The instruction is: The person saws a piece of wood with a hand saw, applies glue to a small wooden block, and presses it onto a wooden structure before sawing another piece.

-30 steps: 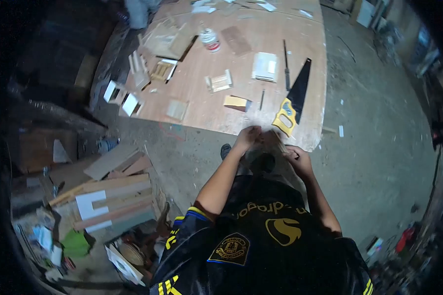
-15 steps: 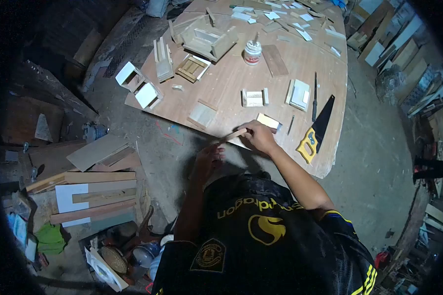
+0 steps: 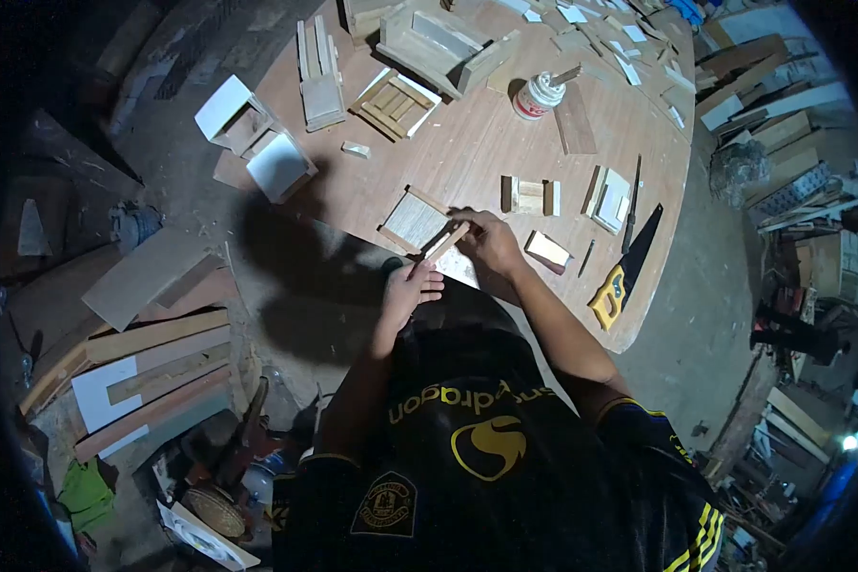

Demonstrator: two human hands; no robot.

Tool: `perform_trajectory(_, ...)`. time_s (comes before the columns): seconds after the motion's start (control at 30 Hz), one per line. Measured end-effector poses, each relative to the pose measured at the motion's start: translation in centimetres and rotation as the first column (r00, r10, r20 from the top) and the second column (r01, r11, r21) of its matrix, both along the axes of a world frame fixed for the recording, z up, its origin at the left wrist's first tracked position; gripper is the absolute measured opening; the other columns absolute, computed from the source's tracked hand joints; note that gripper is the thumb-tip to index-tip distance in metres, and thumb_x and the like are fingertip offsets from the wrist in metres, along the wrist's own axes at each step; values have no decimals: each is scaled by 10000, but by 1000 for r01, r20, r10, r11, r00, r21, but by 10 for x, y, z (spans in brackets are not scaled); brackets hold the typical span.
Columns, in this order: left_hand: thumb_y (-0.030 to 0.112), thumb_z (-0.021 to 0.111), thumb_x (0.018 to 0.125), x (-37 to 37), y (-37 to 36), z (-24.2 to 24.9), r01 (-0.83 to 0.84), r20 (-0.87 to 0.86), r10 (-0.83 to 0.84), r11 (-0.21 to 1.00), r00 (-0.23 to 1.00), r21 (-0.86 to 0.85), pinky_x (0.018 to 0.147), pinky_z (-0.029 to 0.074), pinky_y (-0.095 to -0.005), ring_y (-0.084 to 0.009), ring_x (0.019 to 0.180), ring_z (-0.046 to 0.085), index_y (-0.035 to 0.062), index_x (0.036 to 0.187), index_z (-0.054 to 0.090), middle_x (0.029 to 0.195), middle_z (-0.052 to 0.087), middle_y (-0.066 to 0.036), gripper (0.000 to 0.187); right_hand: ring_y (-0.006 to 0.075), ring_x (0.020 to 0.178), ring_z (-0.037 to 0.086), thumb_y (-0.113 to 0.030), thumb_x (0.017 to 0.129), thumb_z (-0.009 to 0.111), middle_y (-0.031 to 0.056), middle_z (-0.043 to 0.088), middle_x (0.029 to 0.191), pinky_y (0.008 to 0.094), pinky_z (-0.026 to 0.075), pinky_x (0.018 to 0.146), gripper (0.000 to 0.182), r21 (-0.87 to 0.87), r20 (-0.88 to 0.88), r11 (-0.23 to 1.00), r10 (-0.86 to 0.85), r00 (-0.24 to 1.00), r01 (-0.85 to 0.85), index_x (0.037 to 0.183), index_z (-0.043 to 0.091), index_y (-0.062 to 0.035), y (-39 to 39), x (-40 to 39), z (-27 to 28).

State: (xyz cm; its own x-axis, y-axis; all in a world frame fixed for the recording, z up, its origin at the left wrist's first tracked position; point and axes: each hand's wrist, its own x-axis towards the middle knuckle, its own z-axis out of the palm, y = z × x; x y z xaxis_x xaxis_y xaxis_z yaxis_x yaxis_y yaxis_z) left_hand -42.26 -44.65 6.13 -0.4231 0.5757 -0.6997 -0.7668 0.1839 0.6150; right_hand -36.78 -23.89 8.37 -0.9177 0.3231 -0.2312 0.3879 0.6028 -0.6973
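Note:
My left hand (image 3: 412, 290) and my right hand (image 3: 491, 244) hold a short thin wooden strip (image 3: 444, 244) between them at the table's near edge. The left has its end nearer my body, thumb along it and other fingers loosely curled; the right pinches the far end. The strip lies along the near right side of a small flat panel (image 3: 417, 222), which has narrow wooden edging on other sides. Whether strip and panel touch is hard to make out. Right of my right hand is a small block with a pale top (image 3: 549, 250).
On the table (image 3: 353, 195) are a yellow-handled saw (image 3: 608, 303), a file (image 3: 631, 214), a white jar (image 3: 539, 96), a small wooden frame (image 3: 530, 196) and a slatted piece (image 3: 392, 105). A white box-like piece (image 3: 281, 168) overhangs the left edge. Boards (image 3: 153, 381) lie at lower left.
My hands have brought the strip from over the table's near edge to beside the small panel. The view has shifted, and the pale-topped block now shows apart from my right hand.

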Motion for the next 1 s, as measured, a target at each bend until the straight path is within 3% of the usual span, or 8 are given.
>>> perform_trajectory(0.07, 307, 504, 1008, 7, 1, -13, -33, 16, 33, 999, 999, 3, 685, 586, -316, -191, 782, 667, -44, 1116, 582, 925, 660, -139, 375, 199, 868, 643, 24, 843, 623, 80, 654, 996, 290, 528, 777, 362, -412, 21, 878, -258, 966, 243, 1198, 624, -47, -5, 0, -13)
perform_trajectory(0.13, 297, 489, 1015, 14, 0, -30, -77, 6, 77, 997, 997, 10, 690, 587, -315, -186, 783, 667, -47, 1113, 582, 922, 660, -138, 369, 150, 881, 630, -7, 885, 629, 56, 636, 1028, 248, 525, 745, 364, -534, 37, 809, -267, 963, 245, 1244, 573, -1, -4, 5, -34)
perform_trajectory(0.2, 285, 482, 1019, 19, 2, -32, -116, -9, 116, 993, 993, 1, 680, 581, -313, -175, 772, 661, -42, 1109, 586, 917, 658, -133, 355, 160, 877, 650, -40, 896, 626, 67, 643, 1022, 254, 534, 689, 296, -780, 232, 419, -497, 836, 466, 1188, 609, 5, -10, 6, -32)
perform_trajectory(0.23, 283, 482, 1019, 22, 2, -33, -96, -88, 96, 995, 992, -1, 672, 576, -311, -169, 765, 657, -36, 1107, 589, 911, 656, -129, 348, 151, 863, 652, -89, 905, 651, 65, 647, 1019, 241, 530, 660, 294, -814, 286, 326, -493, 822, 480, 1178, 611, 10, -10, 7, -33)
perform_trajectory(0.43, 273, 484, 1009, 30, 11, -20, -84, -349, 70, 996, 934, -27, 654, 564, -290, -161, 749, 658, -12, 1044, 621, 850, 653, -79, 318, 128, 854, 657, -153, 887, 706, 46, 678, 976, 231, 523, 646, 241, -749, 433, 411, -288, 854, 519, 1075, 663, -9, -5, 9, -31)
perform_trajectory(0.57, 271, 524, 995, 45, 15, -45, -144, -199, 137, 989, 970, -19, 650, 573, -296, -171, 749, 672, -19, 1022, 637, 838, 661, -91, 313, 113, 819, 648, -139, 894, 692, 37, 688, 921, 230, 496, 682, 156, -734, 454, 430, -267, 850, 526, 996, 678, -22, 1, 5, -43)
perform_trajectory(0.73, 233, 584, 969, 38, 26, -5, -272, -130, 246, 927, 961, -258, 648, 585, -313, -184, 756, 683, -43, 1058, 646, 850, 673, -114, 297, 76, 748, 598, -204, 874, 717, 13, 674, 844, 207, 449, 671, 173, -708, 466, 491, -213, 858, 507, 945, 690, -48, 4, 2, -51)
perform_trajectory(1.0, 202, 607, 953, 47, 30, -16, -450, -11, 460, 863, 888, -230, 648, 585, -316, -177, 778, 672, -33, 1122, 606, 904, 673, -118, 289, 91, 809, 614, -237, 895, 690, 33, 685, 886, 241, 489, 718, 230, -630, 422, 677, -115, 899, 382, 959, 692, -16, 12, 1, -64)
